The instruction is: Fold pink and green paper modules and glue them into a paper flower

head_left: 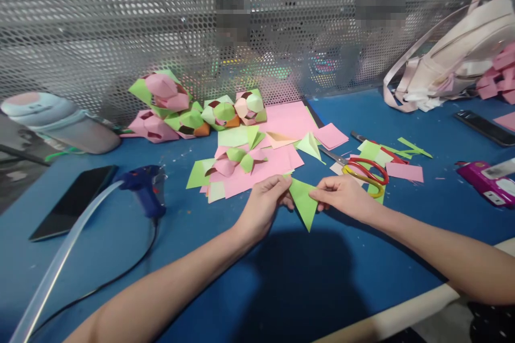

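Observation:
A folded green paper triangle (304, 202) hangs point-down just above the blue table (281, 278). My left hand (263, 204) pinches its left top corner, fingers closed on the paper. My right hand (344, 195) pinches its right top corner in the same way. Behind the hands lies a heap of pink and green paper sheets (257, 161) with some half-folded pieces on it. Red and yellow scissors (364, 170) lie just behind my right hand.
Finished pink-and-green paper balls (189, 110) stand at the back by a perforated metal screen. A blue glue gun (145, 188) with its cord, a dark phone (74, 201) and a bottle (56, 120) lie left. A pink bag (454, 53), another phone (485, 127) and a magenta tool (486, 182) lie right.

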The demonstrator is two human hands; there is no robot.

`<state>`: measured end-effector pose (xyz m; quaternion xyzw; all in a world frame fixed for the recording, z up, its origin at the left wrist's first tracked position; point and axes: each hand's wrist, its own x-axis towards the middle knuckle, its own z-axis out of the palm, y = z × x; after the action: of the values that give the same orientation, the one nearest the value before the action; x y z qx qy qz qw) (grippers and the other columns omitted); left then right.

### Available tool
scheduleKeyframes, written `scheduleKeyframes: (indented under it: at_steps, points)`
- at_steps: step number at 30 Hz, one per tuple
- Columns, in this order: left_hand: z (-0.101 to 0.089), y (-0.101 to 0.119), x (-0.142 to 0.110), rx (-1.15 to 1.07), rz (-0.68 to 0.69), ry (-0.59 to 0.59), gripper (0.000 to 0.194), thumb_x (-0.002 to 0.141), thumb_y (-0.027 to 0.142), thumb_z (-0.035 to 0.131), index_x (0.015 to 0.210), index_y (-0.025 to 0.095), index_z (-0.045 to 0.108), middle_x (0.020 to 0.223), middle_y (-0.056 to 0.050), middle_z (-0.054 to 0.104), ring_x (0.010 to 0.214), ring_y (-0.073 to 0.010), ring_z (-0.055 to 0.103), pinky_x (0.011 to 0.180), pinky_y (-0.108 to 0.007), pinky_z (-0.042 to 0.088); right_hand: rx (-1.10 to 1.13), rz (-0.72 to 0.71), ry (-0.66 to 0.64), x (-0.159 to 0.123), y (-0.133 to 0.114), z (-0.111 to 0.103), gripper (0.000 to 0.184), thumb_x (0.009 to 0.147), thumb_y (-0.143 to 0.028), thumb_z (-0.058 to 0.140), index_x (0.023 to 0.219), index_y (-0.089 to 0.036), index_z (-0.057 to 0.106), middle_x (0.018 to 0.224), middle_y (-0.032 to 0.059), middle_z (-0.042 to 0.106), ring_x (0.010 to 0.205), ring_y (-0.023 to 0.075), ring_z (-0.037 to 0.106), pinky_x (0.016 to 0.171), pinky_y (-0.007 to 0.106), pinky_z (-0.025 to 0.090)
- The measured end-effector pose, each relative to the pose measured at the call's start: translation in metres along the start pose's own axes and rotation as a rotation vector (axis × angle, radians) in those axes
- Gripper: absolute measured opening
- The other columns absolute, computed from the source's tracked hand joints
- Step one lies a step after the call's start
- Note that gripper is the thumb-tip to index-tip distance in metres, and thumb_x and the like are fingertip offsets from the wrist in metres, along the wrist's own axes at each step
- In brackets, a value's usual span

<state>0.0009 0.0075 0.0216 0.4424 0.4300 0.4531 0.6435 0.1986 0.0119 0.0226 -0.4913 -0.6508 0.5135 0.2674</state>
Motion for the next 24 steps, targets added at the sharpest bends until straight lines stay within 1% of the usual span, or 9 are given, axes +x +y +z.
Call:
scheduleKeyframes:
  at_steps: [3,5,7,10,12,14,18,22,24]
  points:
    - [0.000,0.002,0.000,-0.066,-0.027,-0.001,0.025,0.084,0.036,0.060,0.083,0.012,0.061,0.076,-0.005,0.063,0.064,-0.0139,0.061,0.056,-0.025,0.050,0.033,-0.019,0.007,0.000,0.001,-0.002,0.027,0.085,-0.041,0.056,0.077,-0.018,0.067,0.065,0.0022,0.069,0.056,0.0115,0.059,0.055,0.023,0.046]
    - [0.002,0.004,-0.002,-0.081,-0.045,-0.009,0.026,0.084,0.038,0.059,0.092,0.013,0.059,0.088,-0.007,0.064,0.071,-0.0160,0.064,0.057,-0.026,0.052,-0.005,-0.062,0.069,-0.002,-0.001,-0.002,0.026,0.087,-0.039,0.055,0.076,-0.018,0.066,0.063,0.0011,0.067,0.056,0.0111,0.058,0.054,0.023,0.045]
    - [0.006,0.005,-0.004,-0.066,-0.065,-0.032,0.028,0.084,0.040,0.059,0.097,0.015,0.057,0.097,-0.008,0.063,0.076,-0.0174,0.066,0.059,-0.027,0.053,-0.082,-0.148,0.147,-0.005,-0.003,0.001,0.024,0.088,-0.035,0.055,0.076,-0.018,0.066,0.064,0.0002,0.065,0.057,0.0111,0.057,0.055,0.023,0.044]
    - [0.013,0.007,-0.008,-0.033,-0.087,-0.061,0.026,0.085,0.039,0.059,0.096,0.015,0.056,0.099,-0.007,0.061,0.082,-0.0182,0.066,0.064,-0.029,0.055,-0.213,-0.296,0.203,-0.010,-0.007,0.007,0.019,0.088,-0.030,0.054,0.081,-0.018,0.067,0.068,0.0001,0.063,0.061,0.0111,0.056,0.057,0.024,0.043]
    - [0.017,0.007,-0.010,-0.033,-0.090,-0.056,0.025,0.086,0.037,0.058,0.096,0.015,0.056,0.098,-0.007,0.062,0.086,-0.0186,0.065,0.069,-0.031,0.055,-0.266,-0.373,0.211,-0.014,-0.008,0.010,0.017,0.088,-0.029,0.055,0.089,-0.018,0.067,0.073,0.0009,0.063,0.061,0.0107,0.055,0.056,0.024,0.043]
    - [0.019,0.008,-0.011,-0.049,-0.091,-0.036,0.026,0.086,0.035,0.058,0.103,0.015,0.055,0.098,-0.007,0.063,0.088,-0.0190,0.064,0.074,-0.033,0.055,-0.276,-0.432,0.201,-0.017,-0.009,0.013,0.020,0.087,-0.030,0.057,0.100,-0.018,0.067,0.080,0.0021,0.064,0.063,0.0105,0.056,0.058,0.024,0.045]
    - [0.018,0.007,-0.012,-0.042,-0.101,-0.005,0.032,0.086,0.033,0.058,0.113,0.017,0.053,0.101,-0.008,0.064,0.091,-0.0196,0.063,0.077,-0.034,0.054,-0.265,-0.460,0.139,-0.019,-0.007,0.014,0.030,0.087,-0.034,0.058,0.112,-0.019,0.063,0.086,0.0034,0.063,0.066,0.0106,0.057,0.060,0.024,0.048]
    - [0.018,0.007,-0.013,-0.009,-0.086,-0.018,0.035,0.086,0.035,0.058,0.115,0.017,0.054,0.097,-0.007,0.063,0.091,-0.0194,0.062,0.075,-0.033,0.053,-0.253,-0.449,0.130,-0.019,-0.008,0.014,0.033,0.086,-0.035,0.059,0.115,-0.020,0.061,0.086,0.0023,0.060,0.065,0.0102,0.056,0.060,0.024,0.047]
    - [0.018,0.008,-0.013,-0.003,-0.081,-0.043,0.038,0.085,0.036,0.059,0.116,0.016,0.053,0.096,-0.007,0.063,0.087,-0.0183,0.062,0.075,-0.033,0.053,-0.255,-0.421,0.146,-0.018,-0.009,0.013,0.027,0.086,-0.033,0.058,0.110,-0.019,0.062,0.086,0.0022,0.061,0.064,0.0100,0.055,0.060,0.024,0.046]
